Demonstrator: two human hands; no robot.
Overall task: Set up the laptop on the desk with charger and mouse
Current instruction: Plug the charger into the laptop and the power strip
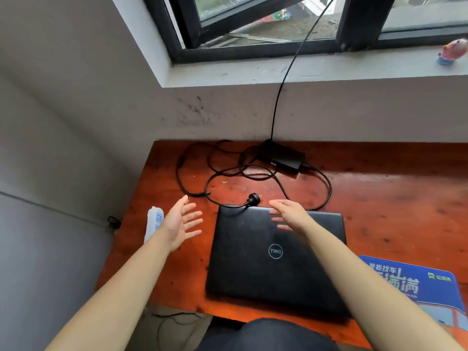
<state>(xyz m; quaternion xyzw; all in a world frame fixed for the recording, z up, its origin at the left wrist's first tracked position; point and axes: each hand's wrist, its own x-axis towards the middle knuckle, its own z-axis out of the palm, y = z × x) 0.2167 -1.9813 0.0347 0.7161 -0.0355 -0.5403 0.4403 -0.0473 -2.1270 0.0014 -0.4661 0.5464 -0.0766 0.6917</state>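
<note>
A shut black Dell laptop (268,259) lies flat on the reddish wooden desk (379,198), logo facing away from me. Behind it sits the black charger brick (283,156) with its cables (228,173) looped loosely over the desk; the wall plug (253,198) rests at the laptop's back edge. My left hand (181,222) hovers open just left of the laptop, palm facing right. My right hand (288,214) is open above the laptop's back edge, fingers spread. No mouse is in view.
A white power strip (154,222) lies at the desk's left edge under my left forearm. A blue mouse pad (428,287) sits at the front right. A thin black cable (286,77) rises to the window; a small pink toy (453,50) stands on the sill.
</note>
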